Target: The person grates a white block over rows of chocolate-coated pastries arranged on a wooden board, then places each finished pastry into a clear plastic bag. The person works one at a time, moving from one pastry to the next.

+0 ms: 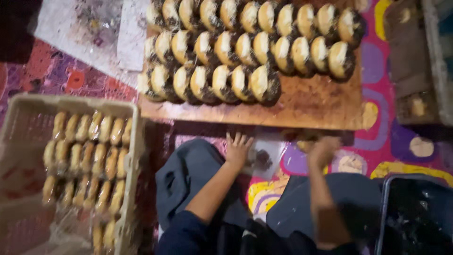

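Observation:
My left hand (pixel 237 148) rests with fingers spread on the patterned mat, just left of a small clear plastic sheet (pixel 266 158) with a dark lump on it. My right hand (pixel 323 151) hovers blurred to the right of that sheet, fingers curled; whether it holds anything cannot be seen. In front of both hands lies a wooden board (pixel 311 106) carrying three rows of pale round buns with dark coated edges (pixel 245 49). My knees in dark blue cloth (pixel 188 174) sit below the hands.
A beige plastic crate (pixel 134 141) at the left holds rows of plain golden buns (pixel 87 160). A dark tub (pixel 415 212) sits at the lower right. A wooden box (pixel 415 61) stands at the upper right. White paper (pixel 85 28) lies at the upper left on the colourful mat.

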